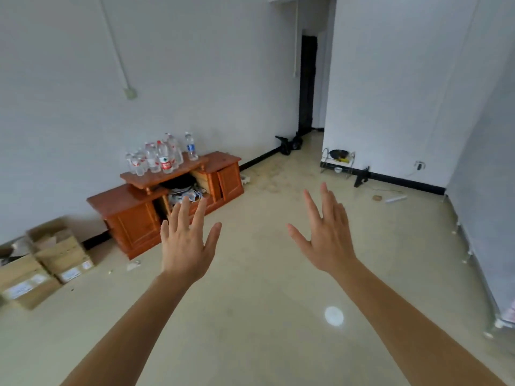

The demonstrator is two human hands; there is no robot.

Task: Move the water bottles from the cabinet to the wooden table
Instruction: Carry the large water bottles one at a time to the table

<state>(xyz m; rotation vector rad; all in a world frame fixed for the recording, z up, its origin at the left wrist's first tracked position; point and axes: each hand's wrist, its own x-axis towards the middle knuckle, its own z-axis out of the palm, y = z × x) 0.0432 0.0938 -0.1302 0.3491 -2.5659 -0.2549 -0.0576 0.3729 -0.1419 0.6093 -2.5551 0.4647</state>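
1. The person's left grip (pixel 185 246), a bare hand, is held out above the floor (pixel 264 302) with its fingers spread wide, holding nothing.
2. The right grip (pixel 327 240), level with it and apart, is also spread flat and holds nothing.
3. A cluster of water bottles (pixel 156 158) stands upright on the raised top of a low wooden cabinet (pixel 133 215), far left against the wall and well apart from both hands.
4. A blue-labelled bottle (pixel 191 147) stands just right of the cluster.
5. Cardboard boxes (pixel 41 263) sit on the floor, nearer and left of the cabinet.
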